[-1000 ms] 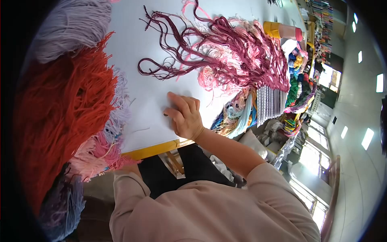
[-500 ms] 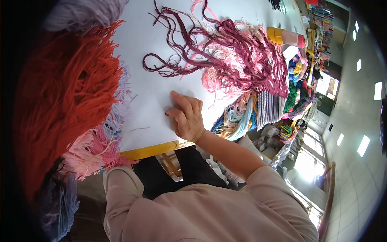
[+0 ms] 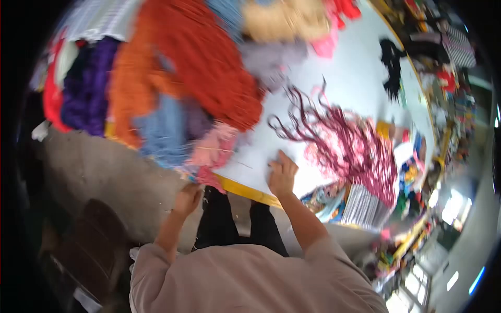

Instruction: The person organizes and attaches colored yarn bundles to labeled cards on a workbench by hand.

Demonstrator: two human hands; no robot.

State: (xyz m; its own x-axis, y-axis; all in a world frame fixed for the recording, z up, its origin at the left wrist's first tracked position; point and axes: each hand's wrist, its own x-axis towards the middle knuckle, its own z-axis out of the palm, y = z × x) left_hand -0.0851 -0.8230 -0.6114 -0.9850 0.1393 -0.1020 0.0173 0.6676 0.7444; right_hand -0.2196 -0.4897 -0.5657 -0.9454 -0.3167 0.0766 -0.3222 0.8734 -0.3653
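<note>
The picture is blurred by motion. My right hand [image 3: 282, 175] rests on the white table [image 3: 339, 78] just inside its yellow front edge [image 3: 245, 191], fingers bent and lying on the surface with nothing visible in them. Beyond its fingertips spreads a tangle of maroon and pink yarn strands [image 3: 347, 141]. My left hand [image 3: 187, 199] is at the table's edge, right below a pink yarn bundle [image 3: 214, 148] that hangs over it. Blur hides whether that hand grips the yarn.
A large heap of red yarn [image 3: 209, 57] with orange, blue [image 3: 162, 130] and purple [image 3: 86, 91] skeins fills the table's left. A striped stack [image 3: 360, 206] and coloured yarn lie at the right edge. Black yarn [image 3: 391, 57] lies far off. A dark seat [image 3: 88, 229] stands on the grey floor.
The view has swung and pulled back, so the whole yarn heap and the floor show. My left hand has come into view at the table edge. My right hand stays on the table.
</note>
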